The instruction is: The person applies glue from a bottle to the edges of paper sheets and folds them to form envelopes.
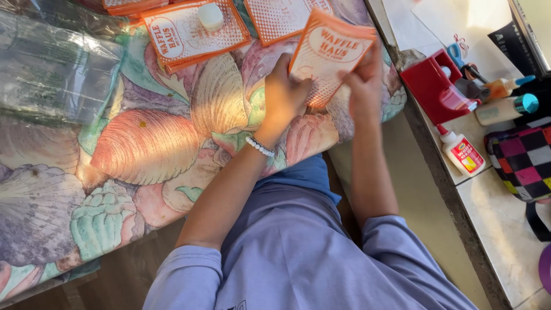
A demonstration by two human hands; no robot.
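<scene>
Both hands up over the seashell-print cloth (143, 143), at twelve o'clock from the torso. Left hand (282, 95) curled and closed on the lower left edge of an orange-and-white printed paper sleeve (327, 54); right hand (363, 86) pinching its right edge, blurred, finger detail hard to tell. Sleeve tilted, lifted clear of the cloth. More orange sleeves stacked flat (192, 31) at ten o'clock, a small white cap (210, 15) sitting on top.

Likely risks: creasing or tearing thin paper under an uneven two-sided pull; sleeve slipping from a loose pinch. White glue bottle (462, 152) lying at three o'clock on the pale counter (493, 201), well apart, near the edge.
</scene>
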